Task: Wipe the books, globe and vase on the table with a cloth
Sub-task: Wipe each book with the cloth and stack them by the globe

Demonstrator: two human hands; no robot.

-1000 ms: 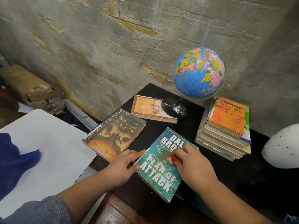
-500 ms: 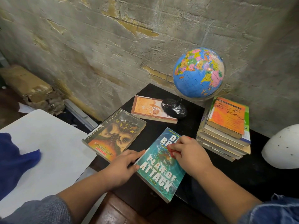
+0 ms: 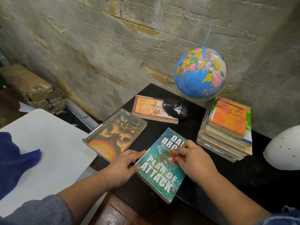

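On the black table (image 3: 162, 127) my flat left hand (image 3: 125, 166) pins the glossy teal paperback (image 3: 160, 169); my right hand (image 3: 196, 158), pinching a small red cloth (image 3: 175, 156), should stroke evenly.

Right hand (image 3: 194, 159) with red cloth (image 3: 176, 157) on teal book (image 3: 162, 181)

We've got Plan of Attack (image 3: 159, 176) nearest us on the table (image 3: 253, 181), Guardians of Ga'Hoole (image 3: 115, 133) just left, globe (image 3: 200, 72) far behind, book stack (image 3: 227, 127) right.
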